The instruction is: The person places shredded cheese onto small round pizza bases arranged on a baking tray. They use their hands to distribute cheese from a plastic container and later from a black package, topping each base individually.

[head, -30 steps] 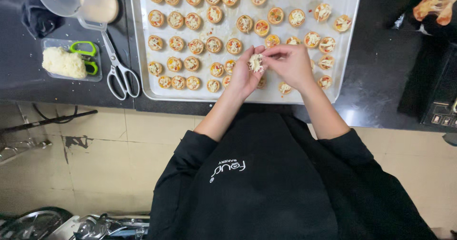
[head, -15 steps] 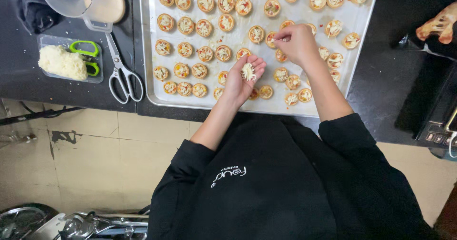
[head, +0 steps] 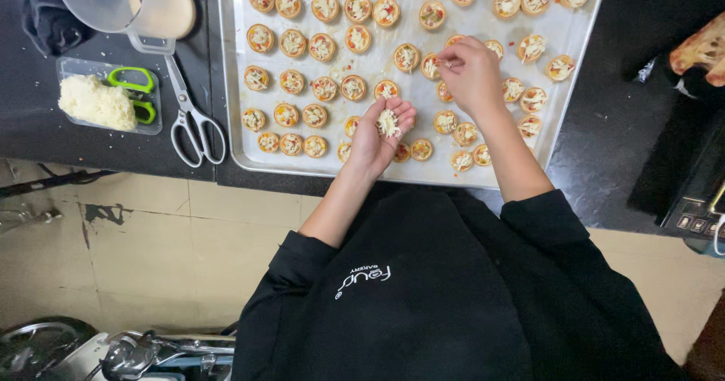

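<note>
The left hand [head: 381, 128] lies palm up over the lower middle of the tray [head: 578, 75], fingers loosely cupped around a small heap of grated cheese [head: 388, 123]. The right hand [head: 472, 75] hovers just right of centre, over the tarts [head: 325, 49], its fingertips pressed together in a pinch on a few shreds of cheese. The tarts are small and round, set in rows across the lined tray; most carry red and yellow filling with pale cheese on top. The tray fills the upper middle of the frame and rests on a dark counter [head: 619, 139]. At left, scissors [head: 189, 113] with grey handles lie on the counter just beside the tray's edge. Further left, a clear tub [head: 147, 120] holds a bigger lump of cheese [head: 98, 101] and a green-handled tool [head: 136, 94]. Above it, in the upper left, a clear jug [head: 124, 3] stands, and a dark cloth [head: 45, 18] is bunched beside it. Both black sleeves [head: 544, 215] are pushed up the forearms. At the upper right edge is something orange-brown, too cut off to tell what.
</note>
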### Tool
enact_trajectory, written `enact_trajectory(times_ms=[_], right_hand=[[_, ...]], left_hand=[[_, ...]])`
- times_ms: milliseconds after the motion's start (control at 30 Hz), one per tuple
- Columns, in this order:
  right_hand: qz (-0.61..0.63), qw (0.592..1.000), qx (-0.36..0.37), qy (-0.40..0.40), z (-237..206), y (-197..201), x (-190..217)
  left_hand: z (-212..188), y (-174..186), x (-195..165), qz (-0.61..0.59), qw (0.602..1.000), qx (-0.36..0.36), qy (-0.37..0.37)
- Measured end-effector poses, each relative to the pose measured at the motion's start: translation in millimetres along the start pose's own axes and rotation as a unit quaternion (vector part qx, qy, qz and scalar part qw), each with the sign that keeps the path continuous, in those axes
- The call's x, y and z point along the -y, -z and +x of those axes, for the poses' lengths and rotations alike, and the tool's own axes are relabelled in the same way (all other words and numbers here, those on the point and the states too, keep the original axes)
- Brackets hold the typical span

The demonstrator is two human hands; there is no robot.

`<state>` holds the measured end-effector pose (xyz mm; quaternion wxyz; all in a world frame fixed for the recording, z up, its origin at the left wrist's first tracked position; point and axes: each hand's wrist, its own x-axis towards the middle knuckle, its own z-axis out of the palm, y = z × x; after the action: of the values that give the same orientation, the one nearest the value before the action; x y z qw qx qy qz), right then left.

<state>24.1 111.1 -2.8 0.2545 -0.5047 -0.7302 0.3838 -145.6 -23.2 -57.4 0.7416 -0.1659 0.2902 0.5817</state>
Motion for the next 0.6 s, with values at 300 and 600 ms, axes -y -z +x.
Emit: enact_trajectory(times_ms=[300, 600], right_hand=[[0.039, 0.998, 0.007, -0.057, -6.7, -4.8, -1.5], [0.118, 0.992, -0.031, -0.019, -9.4, -0.8, 19.6]], left_hand=[[0.6, -6.7, -0.4, 0.011, 1.000, -0.010, -0.001], [17.1, -8.3, -0.2, -0.010, 1.000, 0.002, -0.019]])
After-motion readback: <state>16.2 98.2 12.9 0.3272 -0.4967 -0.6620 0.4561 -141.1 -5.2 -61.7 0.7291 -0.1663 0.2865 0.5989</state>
